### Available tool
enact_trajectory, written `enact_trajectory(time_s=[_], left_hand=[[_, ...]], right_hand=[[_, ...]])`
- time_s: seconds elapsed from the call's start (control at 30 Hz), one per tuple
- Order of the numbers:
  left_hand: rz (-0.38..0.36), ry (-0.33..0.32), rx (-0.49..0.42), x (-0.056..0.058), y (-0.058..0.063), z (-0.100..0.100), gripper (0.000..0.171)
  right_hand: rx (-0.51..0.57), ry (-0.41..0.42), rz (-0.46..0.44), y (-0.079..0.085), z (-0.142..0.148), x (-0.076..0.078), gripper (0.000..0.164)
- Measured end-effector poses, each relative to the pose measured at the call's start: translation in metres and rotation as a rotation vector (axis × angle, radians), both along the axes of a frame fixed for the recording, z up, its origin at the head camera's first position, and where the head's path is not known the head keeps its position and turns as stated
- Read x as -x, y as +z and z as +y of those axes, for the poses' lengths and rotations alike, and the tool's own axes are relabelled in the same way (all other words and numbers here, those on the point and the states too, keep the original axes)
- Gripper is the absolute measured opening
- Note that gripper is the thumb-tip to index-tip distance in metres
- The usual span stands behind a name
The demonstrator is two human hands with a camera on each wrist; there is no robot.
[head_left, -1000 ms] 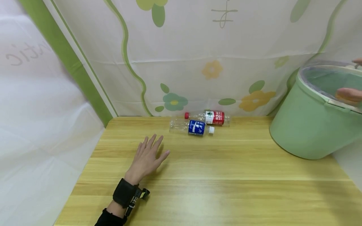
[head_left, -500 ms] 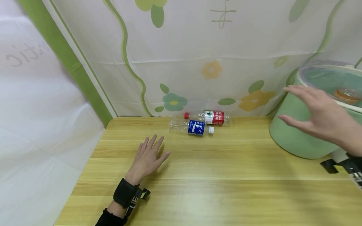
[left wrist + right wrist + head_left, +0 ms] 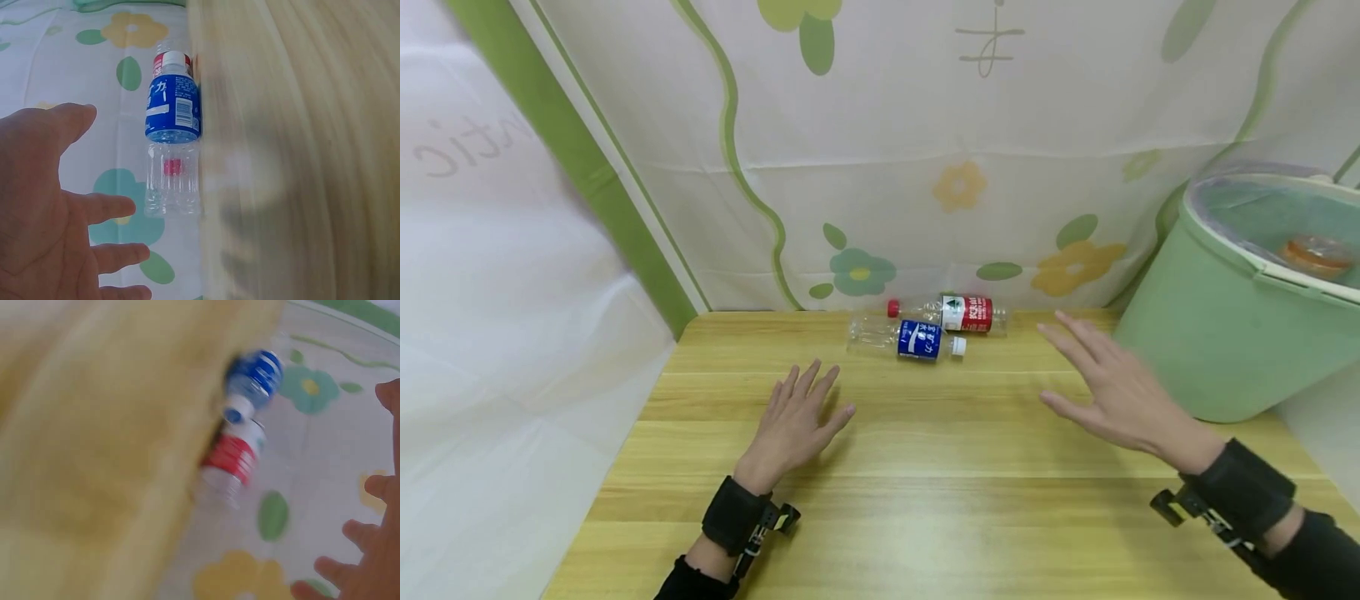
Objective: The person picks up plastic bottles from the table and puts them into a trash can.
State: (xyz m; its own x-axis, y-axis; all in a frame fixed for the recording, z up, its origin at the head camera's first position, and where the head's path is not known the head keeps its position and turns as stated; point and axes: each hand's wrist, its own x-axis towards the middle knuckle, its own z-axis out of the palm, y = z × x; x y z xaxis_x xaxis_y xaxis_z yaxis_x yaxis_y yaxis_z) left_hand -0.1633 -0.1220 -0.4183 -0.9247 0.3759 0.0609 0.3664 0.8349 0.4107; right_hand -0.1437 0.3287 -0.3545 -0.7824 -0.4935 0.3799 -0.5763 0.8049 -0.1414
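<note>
Two clear plastic bottles lie on their sides at the back of the wooden table. The nearer bottle has a blue label and a white cap pointing right. Just behind it, the other bottle has a red and white label and a red cap pointing left. My left hand, fingers spread and holding nothing, is over the table to the front left of the bottles. To their right, my right hand hovers with fingers spread and also holds nothing. In the right wrist view the blue-labelled bottle looks blurred.
A light green bin with a clear liner stands at the right, partly behind my right hand. Inside it shows a clear container with an orange part. A white curtain printed with flowers hangs along the table's back edge.
My right hand has come out from the bin, leaving the orange and clear container inside, and has moved left over the table. The left hand and both bottles have stayed in place.
</note>
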Motion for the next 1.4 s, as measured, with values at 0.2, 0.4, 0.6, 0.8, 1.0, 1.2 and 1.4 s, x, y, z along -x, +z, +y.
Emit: enact_trajectory(time_s=[0.2,0.4,0.6,0.8,1.0,1.2,1.4], left_hand=[[-0.018,-0.015,0.004,-0.002,0.001,0.003,0.078],[-0.011,-0.040,0.016,-0.002,-0.002,0.006,0.077],[-0.011,-0.059,0.025,-0.001,-0.002,0.008,0.077],[0.008,-0.088,0.032,0.004,0.003,0.010,0.078],[0.054,-0.107,0.035,0.011,0.008,0.012,0.082],[0.066,-0.119,0.029,0.018,0.012,0.013,0.083],[0.072,-0.127,0.028,0.032,0.016,0.018,0.086]], right_hand=[[-0.016,-0.033,-0.108,-0.039,-0.010,-0.011,0.086],[-0.017,-0.031,-0.136,-0.062,-0.015,-0.016,0.084],[-0.017,-0.042,-0.177,-0.072,-0.019,-0.020,0.084],[-0.004,-0.029,-0.186,-0.072,-0.022,-0.022,0.083],[-0.004,-0.037,-0.194,-0.072,-0.023,-0.023,0.082],[-0.006,-0.047,-0.209,-0.072,-0.024,-0.023,0.083],[0.000,-0.047,-0.222,-0.072,-0.024,-0.023,0.083]])
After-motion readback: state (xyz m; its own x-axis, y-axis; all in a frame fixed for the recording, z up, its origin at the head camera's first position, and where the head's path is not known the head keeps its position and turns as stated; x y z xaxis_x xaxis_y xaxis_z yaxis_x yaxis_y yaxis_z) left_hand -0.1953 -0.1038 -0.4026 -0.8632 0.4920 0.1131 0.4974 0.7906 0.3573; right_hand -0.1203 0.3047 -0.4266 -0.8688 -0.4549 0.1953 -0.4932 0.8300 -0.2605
